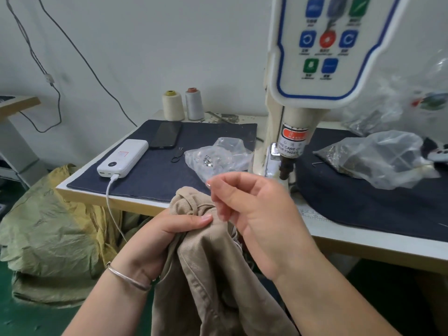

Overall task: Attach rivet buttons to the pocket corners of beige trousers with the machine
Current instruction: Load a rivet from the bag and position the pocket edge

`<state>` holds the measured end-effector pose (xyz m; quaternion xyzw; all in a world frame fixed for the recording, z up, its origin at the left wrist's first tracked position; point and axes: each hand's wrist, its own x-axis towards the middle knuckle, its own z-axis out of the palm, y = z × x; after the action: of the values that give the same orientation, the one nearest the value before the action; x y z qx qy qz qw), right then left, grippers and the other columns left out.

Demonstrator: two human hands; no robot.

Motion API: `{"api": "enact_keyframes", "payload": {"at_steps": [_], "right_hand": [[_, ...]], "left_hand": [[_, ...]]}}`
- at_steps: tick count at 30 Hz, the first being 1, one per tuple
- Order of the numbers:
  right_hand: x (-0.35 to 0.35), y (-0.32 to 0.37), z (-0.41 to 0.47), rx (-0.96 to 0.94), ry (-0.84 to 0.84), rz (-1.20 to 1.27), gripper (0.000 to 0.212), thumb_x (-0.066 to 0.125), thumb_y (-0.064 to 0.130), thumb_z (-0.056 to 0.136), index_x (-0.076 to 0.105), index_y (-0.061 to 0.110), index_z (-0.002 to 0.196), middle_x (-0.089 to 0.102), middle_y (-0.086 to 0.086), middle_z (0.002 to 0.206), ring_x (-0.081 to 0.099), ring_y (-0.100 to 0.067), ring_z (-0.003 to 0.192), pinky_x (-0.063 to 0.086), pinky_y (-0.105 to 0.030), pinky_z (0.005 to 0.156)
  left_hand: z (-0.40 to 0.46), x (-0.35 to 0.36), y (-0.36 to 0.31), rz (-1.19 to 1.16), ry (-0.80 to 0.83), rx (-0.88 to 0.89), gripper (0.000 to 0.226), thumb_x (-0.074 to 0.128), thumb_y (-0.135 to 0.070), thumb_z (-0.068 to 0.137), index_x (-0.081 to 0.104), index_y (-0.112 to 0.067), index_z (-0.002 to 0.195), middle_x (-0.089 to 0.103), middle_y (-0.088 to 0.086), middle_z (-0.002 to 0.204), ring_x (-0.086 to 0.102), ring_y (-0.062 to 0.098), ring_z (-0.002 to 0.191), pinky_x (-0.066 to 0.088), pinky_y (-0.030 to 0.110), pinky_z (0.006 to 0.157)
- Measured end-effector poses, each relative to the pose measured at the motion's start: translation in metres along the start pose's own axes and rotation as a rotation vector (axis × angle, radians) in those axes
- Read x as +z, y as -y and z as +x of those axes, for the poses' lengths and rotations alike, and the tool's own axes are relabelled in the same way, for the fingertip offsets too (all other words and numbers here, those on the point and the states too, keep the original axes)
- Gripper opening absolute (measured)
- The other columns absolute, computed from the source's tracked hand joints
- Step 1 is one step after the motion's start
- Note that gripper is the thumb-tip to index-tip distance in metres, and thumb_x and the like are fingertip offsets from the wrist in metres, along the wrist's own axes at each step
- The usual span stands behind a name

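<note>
The beige trousers (208, 270) hang off the near edge of the table (363, 241), bunched up in the left hand (160, 241). That grip is closed on the cloth: the thumb presses flat across a gathered fold at the top, the fingers are wrapped underneath, and the rest of the garment drops away below the wrist. The fabric looks like a soft, medium-weight twill, limp rather than stiff, so I judge it will sag and slide wherever it is not held; the firmer place to take it is along the stitched seam or pocket edge right by the thumb, where the layers are thick.

The right hand (252, 209) is raised just above and to the right of that grip, palm turned toward the person, fingers curled. Its thumb and forefinger appear pinched on something tiny and shiny at the tip, probably a rivet button (208, 185), though it is too small to be sure. Such a piece would be hard, slick and easy to drop.

Beyond the right hand stands the machine (288, 151), its punch head just past the fingertips. A clear bag of rivets (213, 158) lies beyond the left grip.
</note>
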<state>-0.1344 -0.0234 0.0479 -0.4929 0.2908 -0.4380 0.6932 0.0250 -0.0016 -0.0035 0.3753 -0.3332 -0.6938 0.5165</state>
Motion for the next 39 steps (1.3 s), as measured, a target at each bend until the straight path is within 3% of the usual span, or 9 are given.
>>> {"api": "enact_keyframes", "payload": {"at_steps": [5, 8, 12, 15, 21, 27, 39], "right_hand": [[-0.043, 0.01, -0.045, 0.068, 0.043, 0.315, 0.01, 0.069, 0.011, 0.07, 0.073, 0.003, 0.074, 0.057, -0.008, 0.064, 0.049, -0.011, 0.054, 0.046, -0.018, 0.052], [-0.075, 0.005, -0.055, 0.029, -0.055, 0.283, 0.01, 0.071, 0.014, 0.066, 0.074, 0.006, 0.071, 0.058, -0.008, 0.066, 0.049, -0.012, 0.056, 0.045, -0.019, 0.053], [-0.119, -0.01, -0.052, -0.085, -0.344, -0.178, 0.013, 0.073, 0.029, 0.072, 0.077, 0.021, 0.081, 0.066, 0.001, 0.068, 0.057, -0.009, 0.063, 0.049, -0.024, 0.064], [-0.141, -0.022, -0.033, -0.22, -0.481, -0.486, 0.009, 0.07, 0.023, 0.086, 0.074, 0.029, 0.081, 0.07, 0.011, 0.075, 0.062, -0.001, 0.069, 0.05, -0.015, 0.066], [-0.149, -0.029, 0.011, -0.38, -0.397, -0.709, 0.007, 0.065, 0.018, 0.091, 0.071, 0.019, 0.088, 0.068, 0.012, 0.081, 0.062, 0.0, 0.08, 0.046, -0.008, 0.069], [-0.136, -0.028, 0.037, -0.485, -0.319, -0.775, 0.006, 0.064, 0.011, 0.091, 0.068, 0.011, 0.087, 0.067, 0.005, 0.086, 0.061, -0.002, 0.081, 0.044, -0.007, 0.072], [-0.137, -0.031, 0.048, -0.476, -0.264, -0.96, 0.008, 0.064, 0.014, 0.092, 0.065, 0.012, 0.085, 0.06, 0.007, 0.084, 0.055, 0.002, 0.077, 0.038, -0.005, 0.069]], "left_hand": [[0.006, 0.018, 0.012, 0.06, -0.021, -0.033, 0.037, 0.073, -0.003, 0.073, 0.071, 0.004, 0.109, 0.068, 0.031, 0.111, 0.071, 0.036, 0.097, 0.059, 0.04, 0.081], [0.011, 0.027, 0.018, 0.101, -0.051, -0.003, 0.04, 0.071, -0.005, 0.069, 0.072, 0.004, 0.108, 0.069, 0.03, 0.108, 0.072, 0.034, 0.093, 0.06, 0.037, 0.076], [0.015, 0.039, 0.022, 0.094, -0.029, -0.007, 0.033, 0.072, -0.007, 0.066, 0.076, 0.001, 0.098, 0.073, 0.025, 0.094, 0.074, 0.031, 0.082, 0.06, 0.035, 0.069], [0.018, 0.041, 0.023, 0.095, -0.042, -0.019, 0.033, 0.071, -0.006, 0.067, 0.076, 0.002, 0.098, 0.073, 0.024, 0.094, 0.074, 0.031, 0.081, 0.061, 0.036, 0.069], [0.018, 0.037, 0.022, 0.107, -0.066, -0.031, 0.037, 0.072, -0.007, 0.067, 0.074, 0.004, 0.102, 0.072, 0.026, 0.098, 0.074, 0.032, 0.084, 0.06, 0.037, 0.071], [0.018, 0.036, 0.022, 0.097, -0.073, -0.033, 0.038, 0.071, -0.007, 0.068, 0.073, 0.005, 0.104, 0.072, 0.027, 0.1, 0.073, 0.033, 0.086, 0.06, 0.037, 0.072], [0.02, 0.032, 0.024, 0.075, -0.079, -0.046, 0.035, 0.071, -0.006, 0.069, 0.074, 0.003, 0.103, 0.073, 0.025, 0.098, 0.074, 0.031, 0.086, 0.06, 0.036, 0.072]]}}
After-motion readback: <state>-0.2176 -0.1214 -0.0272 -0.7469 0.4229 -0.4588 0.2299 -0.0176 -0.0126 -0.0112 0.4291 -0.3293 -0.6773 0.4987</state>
